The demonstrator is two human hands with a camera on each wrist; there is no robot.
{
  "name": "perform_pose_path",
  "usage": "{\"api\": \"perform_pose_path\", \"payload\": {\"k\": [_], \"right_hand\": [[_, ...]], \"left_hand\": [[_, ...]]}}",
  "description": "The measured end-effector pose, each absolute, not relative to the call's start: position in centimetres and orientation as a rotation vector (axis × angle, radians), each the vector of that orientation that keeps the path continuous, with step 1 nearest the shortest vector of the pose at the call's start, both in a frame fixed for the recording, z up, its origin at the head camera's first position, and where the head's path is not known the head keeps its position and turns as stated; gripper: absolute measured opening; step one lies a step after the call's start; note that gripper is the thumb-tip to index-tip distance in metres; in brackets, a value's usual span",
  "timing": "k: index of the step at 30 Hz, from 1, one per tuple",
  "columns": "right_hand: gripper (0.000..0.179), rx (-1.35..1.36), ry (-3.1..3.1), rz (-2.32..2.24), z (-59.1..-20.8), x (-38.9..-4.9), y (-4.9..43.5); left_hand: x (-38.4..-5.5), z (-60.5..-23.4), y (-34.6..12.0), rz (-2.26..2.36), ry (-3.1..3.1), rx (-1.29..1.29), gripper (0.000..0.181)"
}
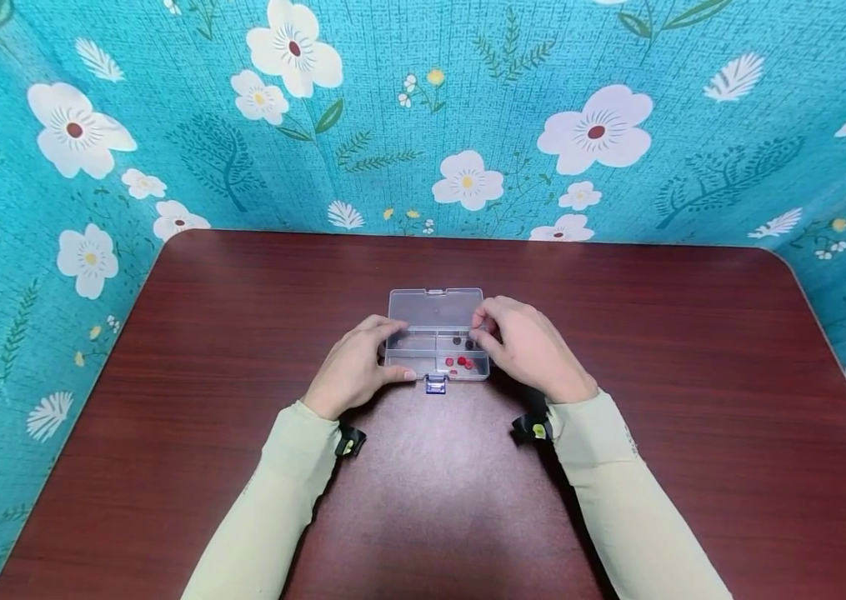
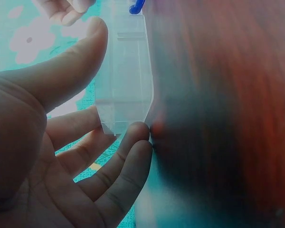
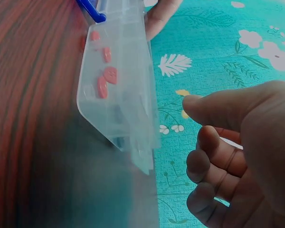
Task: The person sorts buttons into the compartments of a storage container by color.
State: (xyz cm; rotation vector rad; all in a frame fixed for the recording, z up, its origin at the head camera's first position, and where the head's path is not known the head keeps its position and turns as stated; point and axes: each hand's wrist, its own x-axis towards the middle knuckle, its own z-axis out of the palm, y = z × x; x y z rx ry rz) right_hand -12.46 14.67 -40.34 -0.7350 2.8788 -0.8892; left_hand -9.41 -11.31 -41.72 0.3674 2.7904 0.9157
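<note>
A clear plastic compartment box [image 1: 411, 364] lies on the table with its lid [image 1: 435, 307] raised at the back. My left hand [image 1: 353, 364] holds its left end, thumb at the front edge and fingers along the side and back. Red buttons [image 1: 462, 362] lie in the front right compartment, and dark buttons [image 1: 457, 340] in the one behind it. My right hand [image 1: 531, 346] is over the box's right end, thumb and fingers bent with a gap between them. Nothing shows between them in the right wrist view, where the red buttons [image 3: 110, 75] show through the wall.
A blue latch [image 1: 435, 385] hangs at the box's front edge. The dark red wooden table [image 1: 257, 283] reaches to a turquoise flowered cloth [image 1: 392, 125] at the back and sides. Black straps [image 1: 531, 428] with cameras sit at both sleeve cuffs.
</note>
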Motion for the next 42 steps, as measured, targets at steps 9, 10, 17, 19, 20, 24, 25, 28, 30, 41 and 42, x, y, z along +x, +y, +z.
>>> {"api": "perform_pose_path", "payload": {"k": [9,10,17,19,20,24,25,28,30,41,42], "right_hand": [[0.006,-0.733,2.923,-0.884,-39.9,-12.3,16.4],[0.006,-0.736,2.925,-0.882,-39.9,-12.3,16.6],[0.006,-0.73,2.935,-0.858,-39.9,-12.2,17.8],[0.006,-0.726,2.944,-0.847,-39.9,-12.2,18.1],[0.006,-0.726,2.947,-0.845,-39.9,-12.2,18.2],[0.006,-0.714,2.953,-0.837,-40.0,-12.0,19.0],[0.006,-0.712,2.953,-0.835,-39.9,-11.9,19.1],[0.007,-0.703,2.956,-0.818,-39.9,-11.7,19.6],[0.007,-0.707,2.958,-0.806,-39.9,-11.6,19.9],[0.01,-0.757,2.97,-0.765,-40.0,-11.0,21.0],[0.01,-0.759,2.972,-0.759,-40.0,-10.9,21.0]], "left_hand": [[-9.4,-41.8,-11.3,0.919,2.791,0.369,0.07],[-9.4,-41.8,-11.3,0.919,2.791,0.367,0.07],[-9.3,-41.8,-11.3,0.912,2.796,0.367,0.07],[-9.3,-41.7,-11.3,0.916,2.796,0.37,0.07],[-9.3,-41.7,-11.3,0.919,2.795,0.371,0.07],[-9.4,-41.7,-11.3,0.925,2.792,0.368,0.07],[-9.4,-41.7,-11.3,0.925,2.792,0.366,0.07],[-9.4,-41.8,-11.3,0.923,2.792,0.362,0.07],[-9.4,-41.8,-11.3,0.922,2.793,0.36,0.07],[-9.4,-41.9,-11.3,0.929,2.801,0.369,0.071],[-9.4,-41.9,-11.3,0.928,2.801,0.372,0.071]]}}
